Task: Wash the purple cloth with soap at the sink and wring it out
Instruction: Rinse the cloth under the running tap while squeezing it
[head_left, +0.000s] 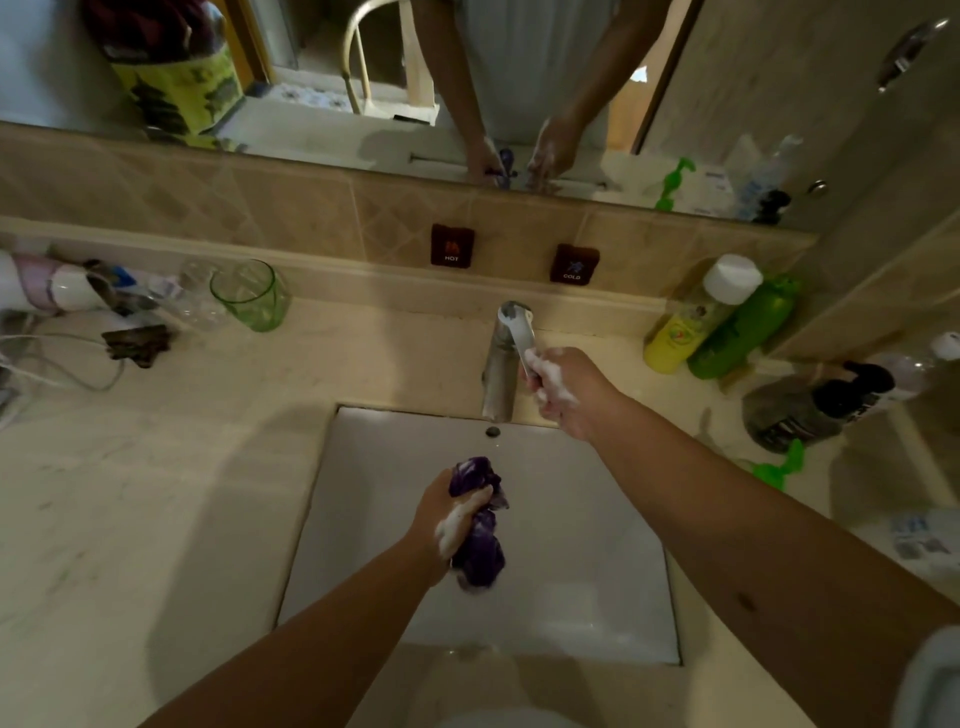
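The purple cloth (480, 525) is bunched up and wet above the white sink basin (597, 545). My left hand (449, 512), covered in white suds, grips the cloth around its middle, and both ends stick out. My right hand (563, 387), also soapy, holds the lever handle of the chrome tap (506, 358) at the back of the basin. No water stream is visible under the spout.
A yellow bottle (691, 322) and a green bottle (743, 332) stand right of the tap, with a dark pump bottle (810, 405) nearer. A green glass (249, 296), cables and clutter sit on the left counter. The mirror runs along the back wall.
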